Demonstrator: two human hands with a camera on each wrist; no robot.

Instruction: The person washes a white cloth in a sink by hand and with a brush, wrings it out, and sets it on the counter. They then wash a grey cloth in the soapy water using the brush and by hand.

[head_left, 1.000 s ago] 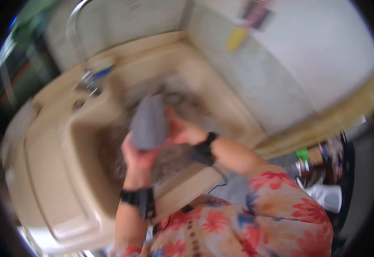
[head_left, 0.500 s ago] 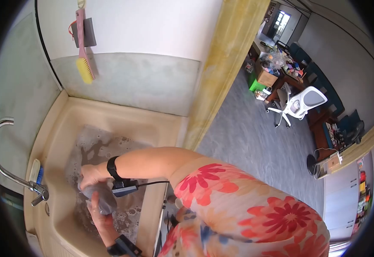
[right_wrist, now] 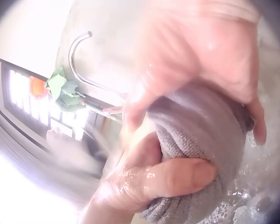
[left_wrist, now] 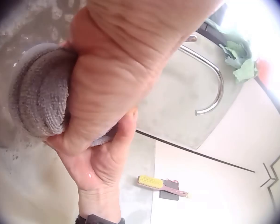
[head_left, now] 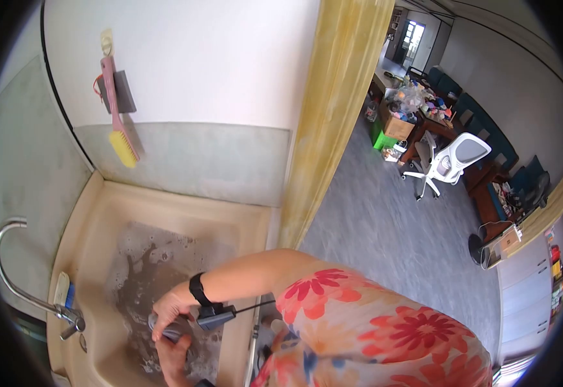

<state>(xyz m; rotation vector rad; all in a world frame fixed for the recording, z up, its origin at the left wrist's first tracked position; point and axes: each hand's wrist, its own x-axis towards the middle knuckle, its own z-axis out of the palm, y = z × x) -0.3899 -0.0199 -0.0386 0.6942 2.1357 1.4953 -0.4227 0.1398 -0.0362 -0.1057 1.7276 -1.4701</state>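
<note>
A wet grey towel, folded into a thick bundle, is gripped by both hands over the soapy water of a beige sink. In the head view my right hand holds its upper side and my left hand its lower side. The right wrist view shows the towel with one hand spread over its top and the thumb of the other hand pressed along its ribbed folds. Most of the other fingers are hidden behind the cloth.
A chrome faucet and a blue-bristled brush are at the sink's left. On the wall hangs a pink brush with yellow bristles. A yellowish door frame separates a room with a white chair.
The head view has swung right from the sink toward the room, then shifted slightly. Both hands still hold the towel, which now looks more compact and is more covered by the fingers.
</note>
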